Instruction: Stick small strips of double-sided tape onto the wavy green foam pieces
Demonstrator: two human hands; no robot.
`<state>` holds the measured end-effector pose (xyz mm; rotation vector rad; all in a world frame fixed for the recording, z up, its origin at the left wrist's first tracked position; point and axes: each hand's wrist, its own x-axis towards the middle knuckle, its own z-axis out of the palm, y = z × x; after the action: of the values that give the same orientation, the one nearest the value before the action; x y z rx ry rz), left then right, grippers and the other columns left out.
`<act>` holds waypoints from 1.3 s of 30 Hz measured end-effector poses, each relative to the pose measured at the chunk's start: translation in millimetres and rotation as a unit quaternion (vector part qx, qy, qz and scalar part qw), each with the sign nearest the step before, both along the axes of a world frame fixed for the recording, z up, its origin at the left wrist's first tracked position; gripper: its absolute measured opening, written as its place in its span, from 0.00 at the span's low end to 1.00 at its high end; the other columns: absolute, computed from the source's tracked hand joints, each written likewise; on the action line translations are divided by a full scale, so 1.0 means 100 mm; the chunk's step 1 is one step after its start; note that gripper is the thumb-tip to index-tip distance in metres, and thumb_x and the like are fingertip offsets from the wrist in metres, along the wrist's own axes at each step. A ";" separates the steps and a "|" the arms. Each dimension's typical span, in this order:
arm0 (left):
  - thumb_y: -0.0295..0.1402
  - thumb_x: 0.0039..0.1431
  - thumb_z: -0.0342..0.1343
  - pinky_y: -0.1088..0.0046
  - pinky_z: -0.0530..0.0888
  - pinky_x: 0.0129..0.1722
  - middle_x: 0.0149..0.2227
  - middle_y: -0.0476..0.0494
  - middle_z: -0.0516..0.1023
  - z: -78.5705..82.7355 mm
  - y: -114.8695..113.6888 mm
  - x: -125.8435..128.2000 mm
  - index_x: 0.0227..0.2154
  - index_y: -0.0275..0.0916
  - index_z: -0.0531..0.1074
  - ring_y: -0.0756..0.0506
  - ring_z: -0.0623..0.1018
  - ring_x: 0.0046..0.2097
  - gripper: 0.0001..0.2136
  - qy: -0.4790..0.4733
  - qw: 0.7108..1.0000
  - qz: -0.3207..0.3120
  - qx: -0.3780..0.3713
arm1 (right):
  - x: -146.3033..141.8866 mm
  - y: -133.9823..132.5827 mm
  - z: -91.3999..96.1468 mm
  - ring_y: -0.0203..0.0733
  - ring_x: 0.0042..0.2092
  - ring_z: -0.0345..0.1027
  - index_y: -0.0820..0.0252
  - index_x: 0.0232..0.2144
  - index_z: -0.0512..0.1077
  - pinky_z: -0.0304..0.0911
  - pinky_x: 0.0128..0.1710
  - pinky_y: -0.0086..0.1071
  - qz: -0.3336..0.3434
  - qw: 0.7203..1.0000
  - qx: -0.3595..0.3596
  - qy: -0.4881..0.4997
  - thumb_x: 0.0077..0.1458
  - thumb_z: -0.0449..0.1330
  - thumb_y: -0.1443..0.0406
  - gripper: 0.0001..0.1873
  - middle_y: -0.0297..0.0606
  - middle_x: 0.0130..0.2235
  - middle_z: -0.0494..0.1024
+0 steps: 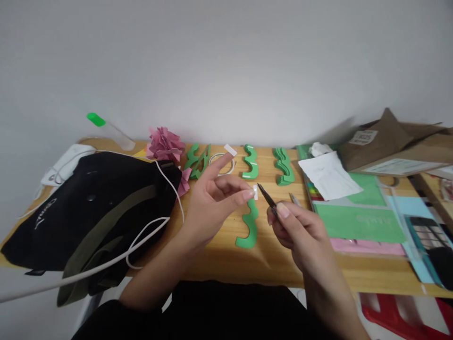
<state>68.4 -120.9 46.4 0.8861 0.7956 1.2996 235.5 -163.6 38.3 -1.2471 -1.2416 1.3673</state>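
Observation:
My left hand [219, 198] pinches a small white strip of tape [255, 192] between thumb and a finger. On the tip of its raised index finger sits a second, wider white piece [230, 150]. Black pointed tweezers [268, 197] are in my right hand [300, 226], their tips just right of the small strip and apart from it. Beneath my hands a wavy green paper cutout [249, 229] lies on the wooden table [272, 264]. Farther back lie another green cutout with white strips on it [250, 163] and a stack of green cutouts [283, 166].
A tape roll [232, 166] and more green pieces [198, 163] lie behind my left hand, near a pink paper flower [165, 144]. The black bag [88, 212] and white cable fill the left. Green folders [357, 222], white paper [331, 177] and a brown package [392, 144] occupy the right.

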 end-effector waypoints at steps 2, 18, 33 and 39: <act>0.24 0.46 0.67 0.76 0.74 0.36 0.27 0.56 0.78 -0.02 -0.01 -0.02 0.52 0.42 0.66 0.53 0.79 0.31 0.29 0.003 1.000 0.002 -0.004 | 0.01 0.00 0.00 0.30 0.21 0.40 0.60 0.24 0.68 0.38 0.17 0.27 -0.005 1.000 0.005 -0.010 0.61 0.54 0.52 0.21 0.27 0.20 0.52; 0.24 0.53 0.63 0.70 0.79 0.40 0.42 0.50 0.77 0.00 -0.08 -0.08 0.53 0.46 0.63 0.49 0.82 0.35 0.26 0.046 0.999 -0.009 0.021 | 0.04 -0.03 0.15 0.29 0.18 0.58 0.61 0.28 0.70 0.51 0.19 0.25 0.055 0.922 0.213 -0.319 0.60 0.54 0.63 0.11 0.28 0.19 0.68; 0.28 0.53 0.63 0.74 0.76 0.31 0.44 0.44 0.79 -0.12 -0.04 -0.12 0.53 0.41 0.65 0.49 0.81 0.31 0.24 0.095 0.992 -0.040 -0.073 | 0.16 -0.04 -0.09 0.33 0.22 0.59 0.58 0.27 0.72 0.53 0.22 0.28 0.039 0.990 0.031 -0.132 0.51 0.62 0.55 0.12 0.30 0.22 0.69; 0.25 0.51 0.60 0.73 0.75 0.32 0.47 0.40 0.77 -0.22 -0.09 -0.04 0.55 0.40 0.62 0.47 0.82 0.34 0.27 0.132 0.985 -0.067 -0.087 | -0.04 -0.05 -0.30 0.31 0.22 0.54 0.60 0.27 0.74 0.54 0.21 0.27 -0.058 0.996 -0.065 -0.035 0.47 0.64 0.58 0.11 0.28 0.20 0.64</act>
<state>64.4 -129.6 24.6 0.9649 1.0230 0.9905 231.5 -168.5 8.2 -1.4463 -1.1229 1.3469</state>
